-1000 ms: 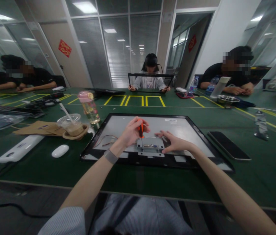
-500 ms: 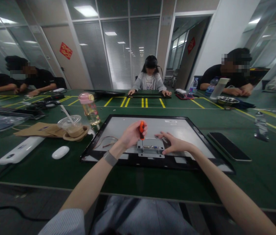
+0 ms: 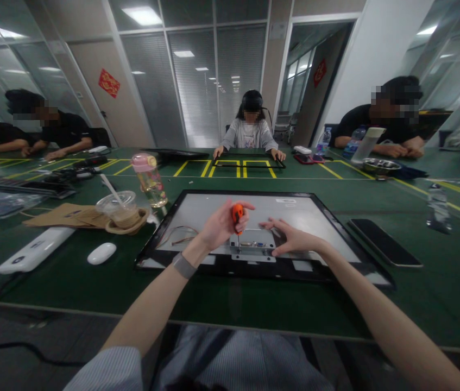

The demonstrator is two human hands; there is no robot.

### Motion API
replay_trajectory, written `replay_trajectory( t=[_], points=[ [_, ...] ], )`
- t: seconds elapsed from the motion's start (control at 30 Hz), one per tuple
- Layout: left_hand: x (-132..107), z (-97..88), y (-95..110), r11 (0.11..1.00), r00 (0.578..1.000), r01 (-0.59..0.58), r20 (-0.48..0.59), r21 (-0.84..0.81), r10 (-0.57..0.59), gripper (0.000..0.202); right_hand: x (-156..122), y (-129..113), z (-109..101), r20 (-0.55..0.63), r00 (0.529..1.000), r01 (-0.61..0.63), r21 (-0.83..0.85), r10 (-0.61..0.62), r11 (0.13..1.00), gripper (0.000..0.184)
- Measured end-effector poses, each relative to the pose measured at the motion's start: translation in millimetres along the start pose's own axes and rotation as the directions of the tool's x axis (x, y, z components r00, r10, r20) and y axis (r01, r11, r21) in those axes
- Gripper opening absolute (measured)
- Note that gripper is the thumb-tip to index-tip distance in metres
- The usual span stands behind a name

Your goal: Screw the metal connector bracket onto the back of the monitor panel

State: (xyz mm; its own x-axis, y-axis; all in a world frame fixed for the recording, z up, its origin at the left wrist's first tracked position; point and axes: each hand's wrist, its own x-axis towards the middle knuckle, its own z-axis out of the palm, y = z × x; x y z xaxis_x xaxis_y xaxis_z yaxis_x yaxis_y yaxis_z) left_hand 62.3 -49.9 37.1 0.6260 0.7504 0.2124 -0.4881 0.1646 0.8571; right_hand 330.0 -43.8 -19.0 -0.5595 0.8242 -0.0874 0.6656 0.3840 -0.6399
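Note:
A screwdriver point(image 3: 237, 213) with an orange and black handle is gripped in my left hand point(image 3: 222, 224). Its shaft points down at a metal bracket with video ports point(image 3: 253, 245); the tip's contact is hard to make out. My right hand point(image 3: 290, 239) rests at the bracket's right end, fingers spread, thumb near its corner. Beneath both hands lies a flat display panel point(image 3: 197, 212), pale-backed with a black frame. Thin loose cables point(image 3: 178, 237) lie on the panel's left part.
Left of the panel are a drink cup point(image 3: 118, 209), a pink-lidded bottle point(image 3: 149, 182), a white oval case point(image 3: 101, 253) and a long white device point(image 3: 36, 251). A phone point(image 3: 384, 243) lies to the right. Across the green table, a person holds a thin black frame point(image 3: 250, 164).
My left index finger has stretched out from the screwdriver handle. My right hand stays in place. Across the table, the person's black frame has tilted up.

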Motion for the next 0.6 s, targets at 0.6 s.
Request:
replay_trajectory(
  t=[0.6],
  points=[
    [-1.4, -0.3, -2.7, 0.998, 0.999, -0.031, 0.028, -0.047, 0.033, 0.025, -0.3, 0.8, 0.9, -0.005, 1.0, 0.007, 0.007, -0.007, 1.0, 0.077]
  ],
)
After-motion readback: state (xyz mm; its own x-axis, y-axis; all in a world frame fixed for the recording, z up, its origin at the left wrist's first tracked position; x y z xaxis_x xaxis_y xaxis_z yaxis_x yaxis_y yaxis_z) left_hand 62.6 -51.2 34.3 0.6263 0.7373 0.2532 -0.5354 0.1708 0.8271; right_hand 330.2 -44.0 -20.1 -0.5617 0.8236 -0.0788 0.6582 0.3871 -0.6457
